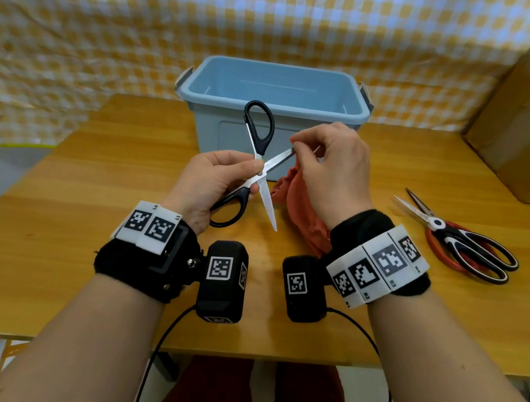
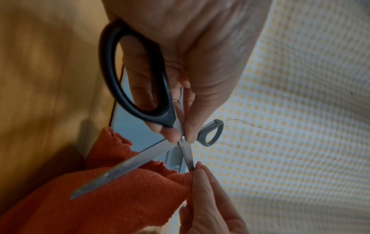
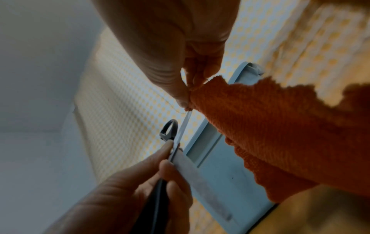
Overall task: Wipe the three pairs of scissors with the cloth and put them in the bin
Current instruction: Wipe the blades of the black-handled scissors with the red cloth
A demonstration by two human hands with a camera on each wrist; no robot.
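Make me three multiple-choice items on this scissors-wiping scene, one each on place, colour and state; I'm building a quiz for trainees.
1. Where do the two other pairs of scissors lie?
A. in the bin
B. on the wooden table, on the right-hand side
C. on the person's lap

2. What colour is the cloth?
A. orange
B. green
C. white

3. How are the black-handled scissors held?
A. blades closed
B. lying flat on the table
C. blades open, crossed

Answers: 1 B, they rest on the wooden table to the right of the right hand. 2 A, the wrist views show orange fabric. 3 C, the left hand grips them at the pivot, blades spread; the light blue plastic bin shows nothing inside.
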